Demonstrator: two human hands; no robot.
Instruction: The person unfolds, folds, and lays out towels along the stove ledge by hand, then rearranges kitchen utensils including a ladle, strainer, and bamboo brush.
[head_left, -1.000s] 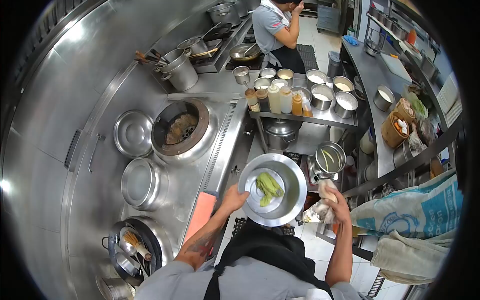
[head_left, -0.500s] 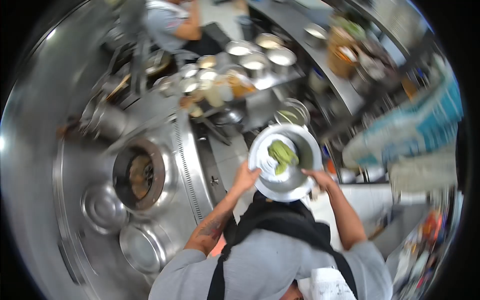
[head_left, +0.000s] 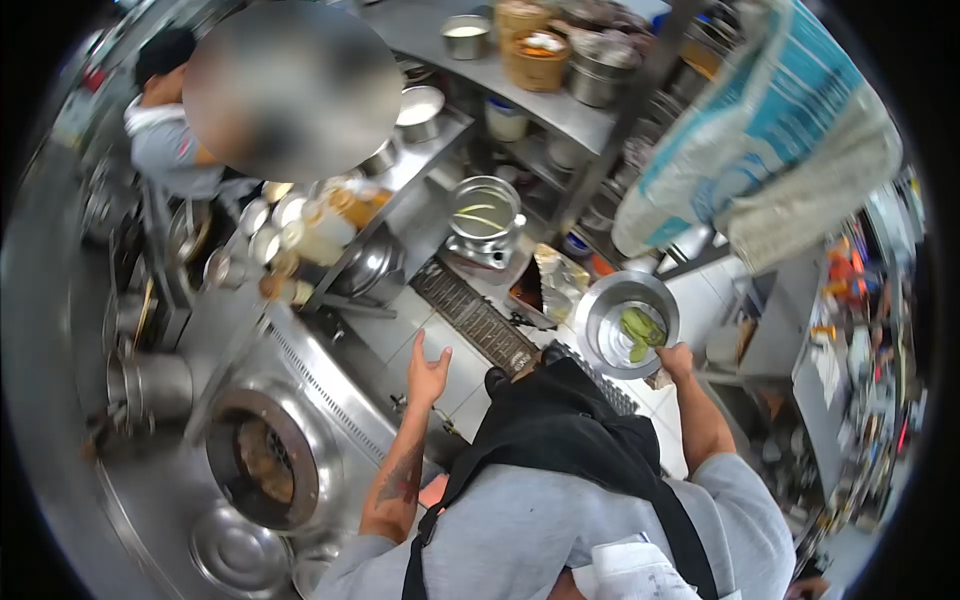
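Note:
A round metal bowl (head_left: 592, 312) hangs over the floor to the right of my apron, its mouth facing up. My right hand (head_left: 676, 361) grips its near right rim. Inside lies a small clump of green leafy vegetable (head_left: 641, 332), close to that hand. My left hand (head_left: 428, 373) is raised in the air with its fingers apart and nothing in it. It is nearest to the edge of the steel stove counter (head_left: 345, 395), without touching it.
A round burner well (head_left: 225, 480) and a metal lid (head_left: 238, 548) are on the left counter. Ahead stands a metal pot (head_left: 484, 212) of liquid with green strips. A plastic bag (head_left: 740, 120) hangs at upper right. A person (head_left: 175, 155) stands far left. A grate (head_left: 475, 315) crosses the floor.
My left hand has let go of the bowl and moved left, opening. The bowl has swung right in my right hand, greens still inside. The view has turned rightward.

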